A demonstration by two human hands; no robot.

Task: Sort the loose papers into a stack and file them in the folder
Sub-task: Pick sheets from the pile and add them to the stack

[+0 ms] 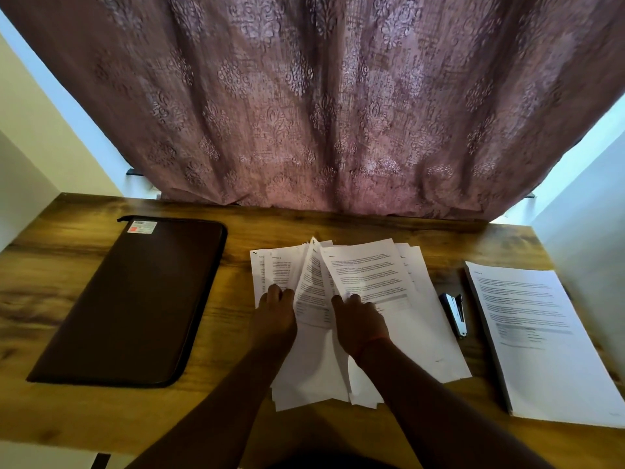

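A fanned pile of loose printed papers (pixel 372 272) lies in the middle of the wooden desk (pixel 67 265). My left hand (pixel 274 316) rests on the left sheets with its fingers bent down onto them. My right hand (pixel 360 319) presses on the right sheets, its fingertips at a printed page. Between the two hands a few sheets (pixel 313 275) stand lifted and tilted. A dark brown zipped folder (pixel 135 299) lies closed on the left of the desk, apart from the papers. A neat thick stack of papers (pixel 541 333) sits at the right.
A black and silver stapler (pixel 455 313) lies between the loose pile and the right stack. A patterned mauve curtain (pixel 321 113) hangs behind the desk's far edge. White walls flank both sides.
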